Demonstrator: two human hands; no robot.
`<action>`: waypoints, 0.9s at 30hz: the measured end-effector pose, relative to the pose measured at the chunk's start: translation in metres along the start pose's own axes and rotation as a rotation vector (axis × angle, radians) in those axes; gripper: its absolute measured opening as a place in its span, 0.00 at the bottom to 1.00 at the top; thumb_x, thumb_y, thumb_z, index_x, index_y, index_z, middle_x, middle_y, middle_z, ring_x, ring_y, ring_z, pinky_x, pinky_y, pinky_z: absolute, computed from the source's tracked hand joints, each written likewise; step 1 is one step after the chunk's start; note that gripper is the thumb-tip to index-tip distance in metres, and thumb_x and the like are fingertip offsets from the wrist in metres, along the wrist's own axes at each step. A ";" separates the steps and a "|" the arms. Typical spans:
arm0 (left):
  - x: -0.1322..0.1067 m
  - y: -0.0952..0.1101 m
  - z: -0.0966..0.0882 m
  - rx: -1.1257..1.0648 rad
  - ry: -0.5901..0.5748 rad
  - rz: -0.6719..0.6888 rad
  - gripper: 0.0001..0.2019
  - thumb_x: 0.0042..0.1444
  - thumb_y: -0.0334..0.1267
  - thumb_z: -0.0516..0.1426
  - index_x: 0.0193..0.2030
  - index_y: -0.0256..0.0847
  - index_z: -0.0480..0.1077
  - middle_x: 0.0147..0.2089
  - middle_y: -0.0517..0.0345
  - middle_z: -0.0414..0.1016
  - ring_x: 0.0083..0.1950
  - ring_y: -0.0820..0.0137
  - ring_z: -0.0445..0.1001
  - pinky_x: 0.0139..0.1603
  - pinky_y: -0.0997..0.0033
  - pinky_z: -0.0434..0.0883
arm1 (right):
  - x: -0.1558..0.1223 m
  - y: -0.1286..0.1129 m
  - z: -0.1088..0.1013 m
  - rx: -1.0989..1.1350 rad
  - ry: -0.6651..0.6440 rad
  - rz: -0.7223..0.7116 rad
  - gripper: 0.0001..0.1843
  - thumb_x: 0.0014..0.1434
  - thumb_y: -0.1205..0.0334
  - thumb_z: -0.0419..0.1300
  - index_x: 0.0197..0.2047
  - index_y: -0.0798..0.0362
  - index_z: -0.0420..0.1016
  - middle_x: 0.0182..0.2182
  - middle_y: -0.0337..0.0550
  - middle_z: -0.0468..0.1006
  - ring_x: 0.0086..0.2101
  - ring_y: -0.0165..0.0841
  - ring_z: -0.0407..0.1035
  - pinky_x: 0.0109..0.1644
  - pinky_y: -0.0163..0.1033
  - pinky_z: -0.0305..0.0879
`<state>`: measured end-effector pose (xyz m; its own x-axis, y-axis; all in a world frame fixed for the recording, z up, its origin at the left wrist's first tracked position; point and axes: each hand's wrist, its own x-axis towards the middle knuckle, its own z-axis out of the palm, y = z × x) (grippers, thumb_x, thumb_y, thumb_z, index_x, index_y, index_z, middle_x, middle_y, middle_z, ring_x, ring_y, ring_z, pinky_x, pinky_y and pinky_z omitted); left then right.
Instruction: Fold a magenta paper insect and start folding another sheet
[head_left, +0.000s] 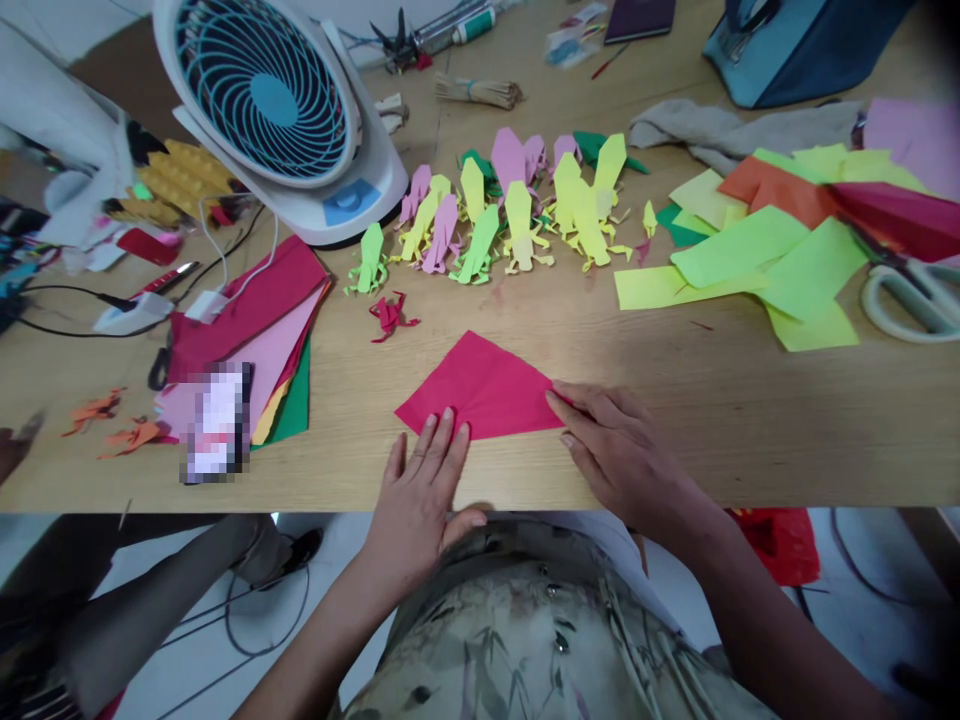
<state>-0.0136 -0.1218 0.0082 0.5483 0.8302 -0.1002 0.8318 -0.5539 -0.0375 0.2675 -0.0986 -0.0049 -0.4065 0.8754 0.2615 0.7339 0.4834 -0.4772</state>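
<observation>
A folded magenta paper triangle (484, 385) lies flat near the front edge of the wooden table (720, 400). My left hand (420, 490) rests flat with its fingers stretched out, the fingertips on the paper's lower left edge. My right hand (615, 450) lies flat with extended fingers pressing the paper's right corner. Neither hand holds anything. A small dark red origami figure (388, 316) sits just beyond the paper.
Several green, yellow and pink origami figures (510, 215) stand in rows mid-table. A white and blue fan (277, 110) stands back left. Paper stacks (255, 340) lie left, loose sheets (772, 250) and scissors (911, 290) right. Orange figures (112, 425) sit far left.
</observation>
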 end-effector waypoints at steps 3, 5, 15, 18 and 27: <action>-0.012 -0.005 0.004 0.023 0.024 -0.056 0.46 0.64 0.66 0.40 0.77 0.32 0.38 0.76 0.32 0.49 0.78 0.50 0.47 0.72 0.44 0.46 | 0.000 -0.001 0.000 -0.012 -0.001 0.015 0.24 0.70 0.64 0.50 0.65 0.62 0.67 0.61 0.57 0.71 0.58 0.44 0.65 0.64 0.52 0.63; -0.017 -0.008 0.004 0.035 0.034 -0.082 0.45 0.65 0.65 0.41 0.77 0.34 0.39 0.76 0.33 0.51 0.77 0.49 0.48 0.72 0.43 0.45 | 0.000 -0.003 0.000 -0.029 -0.006 0.029 0.24 0.70 0.64 0.51 0.65 0.63 0.68 0.61 0.57 0.71 0.58 0.44 0.65 0.64 0.52 0.63; 0.045 0.019 -0.025 -0.053 0.067 0.229 0.44 0.65 0.65 0.42 0.77 0.35 0.43 0.77 0.39 0.47 0.79 0.53 0.42 0.75 0.49 0.39 | 0.003 -0.006 0.001 -0.114 -0.043 0.079 0.24 0.68 0.65 0.52 0.65 0.62 0.69 0.63 0.56 0.71 0.54 0.49 0.67 0.58 0.56 0.67; 0.061 0.022 -0.013 -0.112 -0.018 0.223 0.45 0.64 0.66 0.41 0.77 0.33 0.41 0.78 0.37 0.46 0.79 0.53 0.43 0.75 0.45 0.43 | -0.002 -0.006 0.000 -0.112 -0.020 0.059 0.24 0.70 0.64 0.50 0.65 0.63 0.69 0.63 0.57 0.71 0.56 0.47 0.67 0.60 0.54 0.66; 0.055 0.011 0.006 -0.214 0.102 0.297 0.41 0.68 0.60 0.38 0.78 0.34 0.32 0.78 0.35 0.43 0.80 0.53 0.38 0.75 0.41 0.43 | 0.002 -0.059 0.024 -0.089 -0.063 0.028 0.35 0.70 0.51 0.51 0.72 0.64 0.56 0.73 0.55 0.54 0.70 0.45 0.50 0.73 0.52 0.51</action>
<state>0.0253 -0.0828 -0.0041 0.7650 0.6436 0.0240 0.6289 -0.7545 0.1876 0.2102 -0.1258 0.0036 -0.4168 0.8879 0.1948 0.7896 0.4598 -0.4063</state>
